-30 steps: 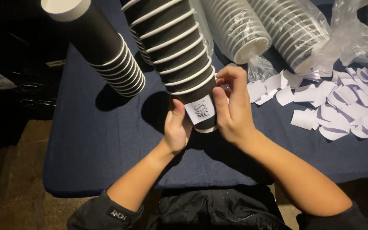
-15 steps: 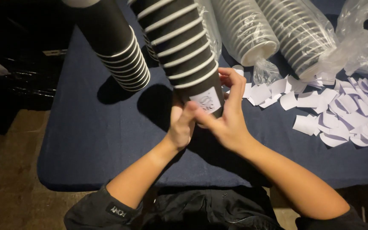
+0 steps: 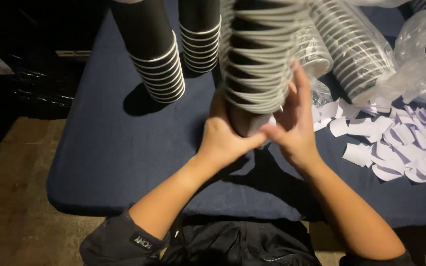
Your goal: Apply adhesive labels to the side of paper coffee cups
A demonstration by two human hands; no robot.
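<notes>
A tall stack of black paper cups with white rims (image 3: pixel 257 64) stands blurred in the middle of the view. My left hand (image 3: pixel 225 140) wraps around the bottom cup of that stack from the left. My right hand (image 3: pixel 294 125) presses flat against the same cup from the right, fingers pointing up. The white label on that cup is mostly hidden behind my hands. A heap of loose white paper labels (image 3: pixel 395 143) lies on the dark blue table (image 3: pixel 114 157) to the right.
Two more upright stacks of black cups (image 3: pixel 156 59) (image 3: pixel 200 34) stand at the back left. Cup stacks in clear plastic sleeves (image 3: pixel 366 54) lie at the back right. The table's front edge runs just before my body, with brown floor (image 3: pixel 11 207) at left.
The cup stack has shifted right and tilted, now blurred by motion. My left hand moved across its front over the label. My right hand flattened against its right side.
</notes>
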